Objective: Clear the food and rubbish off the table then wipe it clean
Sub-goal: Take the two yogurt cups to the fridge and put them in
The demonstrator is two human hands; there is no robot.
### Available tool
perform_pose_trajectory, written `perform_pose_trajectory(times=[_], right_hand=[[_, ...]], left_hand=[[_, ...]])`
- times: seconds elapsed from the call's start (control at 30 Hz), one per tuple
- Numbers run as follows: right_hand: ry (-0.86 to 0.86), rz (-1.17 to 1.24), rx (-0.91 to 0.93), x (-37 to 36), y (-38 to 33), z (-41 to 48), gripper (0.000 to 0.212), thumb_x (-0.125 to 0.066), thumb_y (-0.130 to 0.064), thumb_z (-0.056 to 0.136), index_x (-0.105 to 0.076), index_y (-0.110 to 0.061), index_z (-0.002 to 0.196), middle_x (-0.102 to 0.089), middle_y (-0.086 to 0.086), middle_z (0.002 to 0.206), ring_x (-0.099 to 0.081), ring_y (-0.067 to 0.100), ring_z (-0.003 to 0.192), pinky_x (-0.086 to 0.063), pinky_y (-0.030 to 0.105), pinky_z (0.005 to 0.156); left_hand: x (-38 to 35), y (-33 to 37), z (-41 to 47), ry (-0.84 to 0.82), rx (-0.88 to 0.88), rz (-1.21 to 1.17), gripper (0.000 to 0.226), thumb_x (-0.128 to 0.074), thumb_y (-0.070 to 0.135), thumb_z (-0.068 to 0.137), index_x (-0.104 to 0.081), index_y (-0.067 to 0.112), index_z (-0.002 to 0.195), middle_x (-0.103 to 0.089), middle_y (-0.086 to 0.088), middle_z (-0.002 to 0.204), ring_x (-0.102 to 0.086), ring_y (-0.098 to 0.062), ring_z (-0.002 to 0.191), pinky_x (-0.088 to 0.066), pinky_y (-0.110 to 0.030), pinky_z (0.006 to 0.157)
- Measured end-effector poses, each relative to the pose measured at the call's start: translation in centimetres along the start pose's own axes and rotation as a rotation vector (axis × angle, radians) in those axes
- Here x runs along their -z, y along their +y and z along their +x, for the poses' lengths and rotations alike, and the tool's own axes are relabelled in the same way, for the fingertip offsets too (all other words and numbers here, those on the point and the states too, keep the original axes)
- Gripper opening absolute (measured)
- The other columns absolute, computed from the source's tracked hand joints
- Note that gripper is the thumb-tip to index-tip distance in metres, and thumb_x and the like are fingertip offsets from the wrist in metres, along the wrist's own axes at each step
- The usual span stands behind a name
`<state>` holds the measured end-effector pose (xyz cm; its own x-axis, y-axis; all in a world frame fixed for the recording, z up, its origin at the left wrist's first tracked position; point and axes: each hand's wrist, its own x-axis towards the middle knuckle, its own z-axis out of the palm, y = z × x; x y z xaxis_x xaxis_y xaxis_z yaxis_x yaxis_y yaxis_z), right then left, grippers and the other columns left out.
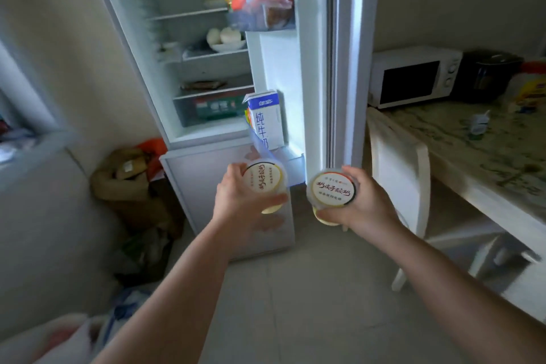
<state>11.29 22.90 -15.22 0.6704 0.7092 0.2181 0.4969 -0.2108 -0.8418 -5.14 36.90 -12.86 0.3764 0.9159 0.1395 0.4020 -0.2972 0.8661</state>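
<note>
The person stands before the open fridge [206, 47] with one lidded yoghurt cup in each hand, held upright and level, in my judgement so that both can be shelved in a single trip from the table [478, 156], which lies well apart at right. The left hand [236, 198] wraps the left yoghurt cup [264, 183] from the side, fingers curled round its wall, just below the door shelf holding the milk carton [264, 118]. The right hand [363, 201] cradles the right yoghurt cup [332, 188] likewise, thumb over the rim and fingers closed beneath.
</note>
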Motion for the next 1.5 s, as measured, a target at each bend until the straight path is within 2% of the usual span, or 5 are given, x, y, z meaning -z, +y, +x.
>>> perform_pose_trajectory(times=[0.17, 0.53, 0.77, 1.0, 1.5], right_hand=[[0.043, 0.015, -0.034, -6.3, -3.5, -0.3, 0.105, -0.085, -0.05, 0.034, -0.045, -0.03, 0.13, -0.059, -0.01, 0.121, -0.059, 0.012, 0.108, -0.052, 0.038, 0.088], [0.109, -0.031, -0.096, -10.8, -6.0, -0.3, 0.1, -0.09, -0.034, 0.045, -0.046, -0.022, 0.134, -0.058, -0.008, 0.124, -0.056, 0.011, 0.111, -0.042, 0.023, 0.089], [0.126, -0.039, -0.104, -10.0, -6.8, 2.4, 0.098, -0.085, -0.04, 0.041, -0.045, -0.03, 0.13, -0.058, -0.013, 0.12, -0.063, 0.016, 0.1, -0.053, 0.035, 0.084], [0.124, -0.067, -0.087, -9.6, -7.3, 5.7, 0.1, -0.085, -0.038, 0.046, -0.04, -0.032, 0.135, -0.054, -0.017, 0.119, -0.057, 0.008, 0.105, -0.051, 0.032, 0.086], [0.205, -0.099, -0.168, -12.1, -7.7, 7.9, 0.1, -0.086, -0.035, 0.047, -0.04, -0.031, 0.135, -0.051, -0.016, 0.123, -0.051, 0.004, 0.111, -0.045, 0.027, 0.095]], left_hand=[[5.9, -3.1, 3.7, -0.021, -0.041, 0.184, 0.097, -0.092, 0.044, 0.046, -0.045, 0.022, 0.128, -0.055, 0.004, 0.115, -0.052, -0.019, 0.111, -0.048, -0.04, 0.095], [9.3, -4.4, 10.3, -0.094, -0.097, 0.193, 0.098, -0.089, 0.05, 0.048, -0.044, 0.021, 0.13, -0.055, 0.001, 0.117, -0.049, -0.021, 0.115, -0.05, -0.042, 0.093], [6.5, -1.3, 15.4, -0.105, -0.159, 0.152, 0.087, -0.087, 0.039, 0.052, -0.044, 0.022, 0.125, -0.052, 0.004, 0.113, -0.048, -0.023, 0.115, -0.048, -0.042, 0.095], [2.3, 1.7, 20.7, -0.159, -0.232, 0.179, 0.089, -0.089, 0.042, 0.054, -0.046, 0.017, 0.128, -0.053, 0.001, 0.117, -0.055, -0.018, 0.105, -0.054, -0.032, 0.073], [-4.0, 0.7, 27.3, -0.29, -0.265, 0.612, 0.09, -0.077, 0.063, 0.057, -0.043, 0.028, 0.133, -0.037, -0.01, 0.137, -0.031, -0.031, 0.131, -0.031, -0.047, 0.102]])
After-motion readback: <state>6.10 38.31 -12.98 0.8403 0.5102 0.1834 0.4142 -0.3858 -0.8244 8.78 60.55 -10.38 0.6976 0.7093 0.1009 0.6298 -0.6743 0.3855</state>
